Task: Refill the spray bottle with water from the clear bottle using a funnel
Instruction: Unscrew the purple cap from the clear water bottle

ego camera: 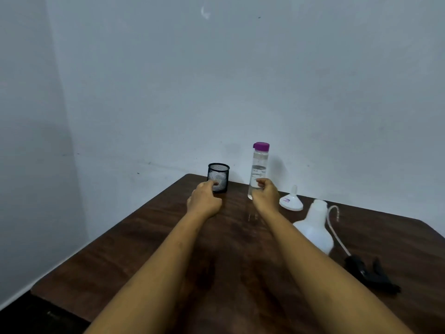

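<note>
A clear bottle (258, 165) with a purple cap stands upright near the table's far edge, about half full of water. My right hand (266, 194) is wrapped around its lower part. A white funnel (291, 201) sits upside down just right of it. The white spray bottle (316, 225) lies on its side, uncapped, further right. Its black spray head (370, 273) with a thin tube lies beside it on the table. My left hand (204, 198) rests loosely curled on the table, in front of a black mesh cup, holding nothing.
A black mesh cup (218, 177) stands at the far edge of the dark wooden table (144, 249), close to the pale wall. The table's left edge runs diagonally, with dark floor below it at the lower left.
</note>
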`<state>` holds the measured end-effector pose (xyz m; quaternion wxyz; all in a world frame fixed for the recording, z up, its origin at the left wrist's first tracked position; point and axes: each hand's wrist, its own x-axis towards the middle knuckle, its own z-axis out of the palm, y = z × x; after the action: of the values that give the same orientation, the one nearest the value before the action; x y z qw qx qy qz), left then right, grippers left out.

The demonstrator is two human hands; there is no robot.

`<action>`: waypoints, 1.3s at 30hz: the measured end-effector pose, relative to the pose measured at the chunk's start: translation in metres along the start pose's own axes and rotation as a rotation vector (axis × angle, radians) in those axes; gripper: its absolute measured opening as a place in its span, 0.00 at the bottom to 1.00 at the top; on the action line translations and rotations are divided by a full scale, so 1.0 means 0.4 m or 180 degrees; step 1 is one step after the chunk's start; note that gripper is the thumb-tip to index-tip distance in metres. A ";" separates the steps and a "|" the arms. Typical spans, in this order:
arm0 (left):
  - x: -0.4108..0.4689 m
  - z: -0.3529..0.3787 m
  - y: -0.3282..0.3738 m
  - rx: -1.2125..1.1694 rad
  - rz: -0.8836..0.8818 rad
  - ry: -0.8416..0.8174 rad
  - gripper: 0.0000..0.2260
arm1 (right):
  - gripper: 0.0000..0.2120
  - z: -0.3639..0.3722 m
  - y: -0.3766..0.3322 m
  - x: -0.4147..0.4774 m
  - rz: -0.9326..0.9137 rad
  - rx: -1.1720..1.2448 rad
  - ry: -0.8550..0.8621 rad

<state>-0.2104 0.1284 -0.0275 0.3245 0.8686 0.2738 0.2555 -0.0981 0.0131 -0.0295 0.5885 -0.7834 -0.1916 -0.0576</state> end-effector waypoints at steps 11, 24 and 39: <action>0.148 0.059 -0.016 -0.0038 0.0235 -0.0094 0.22 | 0.41 0.101 0.036 0.254 0.0695 -0.0075 0.0515; 0.139 0.096 -0.024 -0.0288 0.0446 -0.0154 0.19 | 0.21 0.103 0.063 0.260 0.0434 -0.0127 0.0218; -0.096 -0.047 0.116 -0.2145 0.0673 0.0219 0.17 | 0.29 -0.050 -0.044 -0.159 -0.0257 0.0091 -0.1361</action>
<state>-0.2353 0.0821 0.0073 0.5552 0.7271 0.0934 0.3928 -0.1604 -0.0164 -0.0277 0.5427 -0.7610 -0.3441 0.0891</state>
